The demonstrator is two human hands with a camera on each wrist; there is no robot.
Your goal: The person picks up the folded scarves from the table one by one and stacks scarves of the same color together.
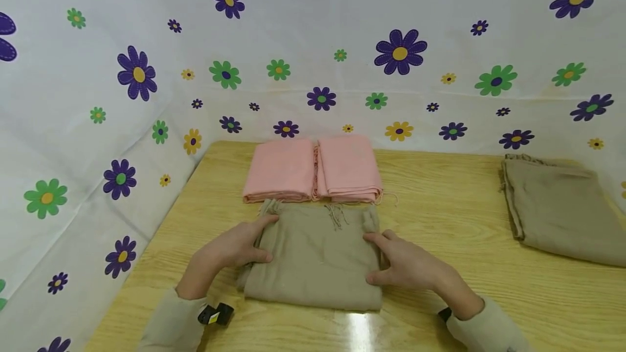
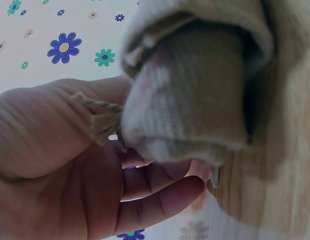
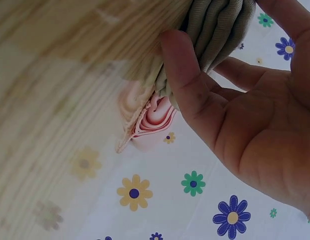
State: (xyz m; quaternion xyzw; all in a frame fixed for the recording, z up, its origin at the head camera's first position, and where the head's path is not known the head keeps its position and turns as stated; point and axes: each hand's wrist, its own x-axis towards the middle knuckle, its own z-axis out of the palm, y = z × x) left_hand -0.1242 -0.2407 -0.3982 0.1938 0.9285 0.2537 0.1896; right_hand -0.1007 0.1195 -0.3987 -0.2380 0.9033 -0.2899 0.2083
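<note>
A folded olive-beige scarf (image 1: 318, 265) with fringes along its far edge lies on the wooden table. At its left side is my left hand (image 1: 239, 246), thumb and a finger touching the top near the edge. My right hand (image 1: 411, 265) touches the opposite side in a similar way. In the left wrist view, loosely spread fingers (image 2: 162, 200) lie beside the rolled scarf edge (image 2: 185, 95), near a twisted tassel. Stacked scarf layers (image 3: 220, 32) show in the right wrist view, with relaxed fingers of the right hand (image 3: 265, 125) against them.
Two folded pink scarves (image 1: 281, 170) lie side by side just beyond the olive one. Another folded olive-beige scarf (image 1: 557, 205) is at the table's right. A flower-print cloth (image 1: 440, 26) hangs behind and to the left of the wooden table (image 1: 440, 189).
</note>
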